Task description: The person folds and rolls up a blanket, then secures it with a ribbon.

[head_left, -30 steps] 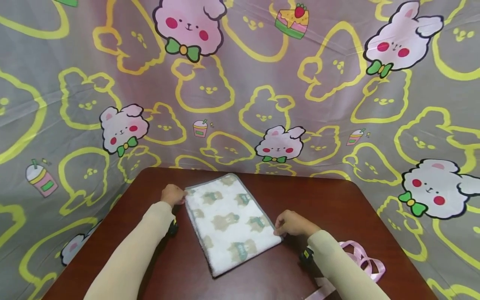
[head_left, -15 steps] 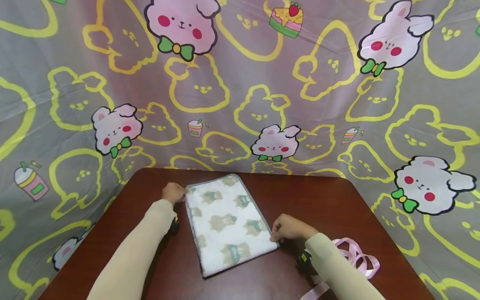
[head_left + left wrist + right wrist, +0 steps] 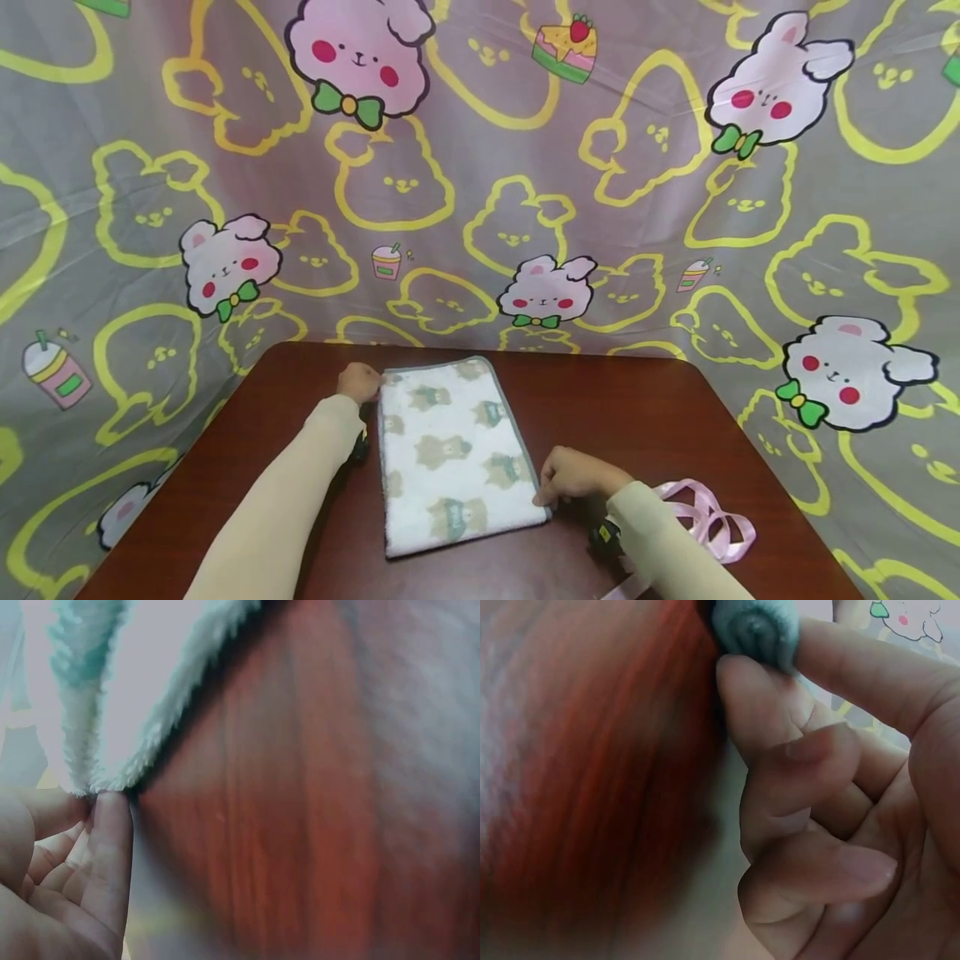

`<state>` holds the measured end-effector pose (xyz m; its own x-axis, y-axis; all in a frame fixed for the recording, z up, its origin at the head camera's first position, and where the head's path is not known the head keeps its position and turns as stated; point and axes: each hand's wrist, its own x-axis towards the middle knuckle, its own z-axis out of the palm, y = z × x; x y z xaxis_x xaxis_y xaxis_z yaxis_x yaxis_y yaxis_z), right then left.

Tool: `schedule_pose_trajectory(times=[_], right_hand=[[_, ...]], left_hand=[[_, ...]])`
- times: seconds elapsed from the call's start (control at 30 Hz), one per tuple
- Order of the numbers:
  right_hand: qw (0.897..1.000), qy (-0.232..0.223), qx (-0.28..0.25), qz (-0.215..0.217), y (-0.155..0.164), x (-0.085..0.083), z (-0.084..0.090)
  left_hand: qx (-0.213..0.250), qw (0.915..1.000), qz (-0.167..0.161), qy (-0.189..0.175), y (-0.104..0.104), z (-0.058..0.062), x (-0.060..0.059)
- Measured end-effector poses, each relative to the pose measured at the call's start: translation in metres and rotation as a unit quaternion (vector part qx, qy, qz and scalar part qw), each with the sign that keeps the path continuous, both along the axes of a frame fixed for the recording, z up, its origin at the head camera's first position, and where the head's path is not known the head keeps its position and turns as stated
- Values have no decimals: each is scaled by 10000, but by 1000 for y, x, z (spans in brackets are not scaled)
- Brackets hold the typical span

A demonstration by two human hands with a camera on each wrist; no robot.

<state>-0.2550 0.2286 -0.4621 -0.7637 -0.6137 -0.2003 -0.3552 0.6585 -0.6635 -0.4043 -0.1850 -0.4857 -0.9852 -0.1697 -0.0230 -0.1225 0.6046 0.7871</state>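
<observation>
A white fleecy towel (image 3: 442, 454) with brown bears and a grey-green border lies folded on the table in the head view. At its far left corner, my left hand (image 3: 360, 382) pinches the edge between thumb and finger; the left wrist view shows two fluffy layers of the towel (image 3: 142, 697) meeting at those fingertips. My right hand (image 3: 573, 477) pinches the near right corner. In the right wrist view, the grey-green border (image 3: 756, 631) is rolled or folded between thumb and index finger, while the other fingers curl below it.
A loose pink ribbon (image 3: 705, 517) lies on the brown table (image 3: 622, 408), partly under the right forearm. Behind the table and at its sides hangs a grey curtain (image 3: 450, 250) printed with cartoon rabbits. Each wrist carries a small black camera.
The towel has turned so that its sides run straighter toward me. My right hand has come nearer and slightly left with its corner; my left hand has shifted slightly right.
</observation>
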Motion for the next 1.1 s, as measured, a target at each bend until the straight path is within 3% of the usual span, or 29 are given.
schedule_pose_trajectory(times=[0.2, 0.7, 0.87, 1.1], right_hand=[[10000, -39, 67, -1, -3, 6, -1], [9999, 6, 146, 14, -10, 18, -3], [9998, 96, 186, 10, -11, 21, -3], [9998, 104, 105, 107, -7, 26, 1]], left_hand=[[-287, 9995, -100, -12, 4, -1, -5], [-506, 9984, -234, 103, 15, 3, -10], [-501, 9981, -322, 171, 17, 4, -12], [-23, 9975, -708, 1, 21, 6, -7]])
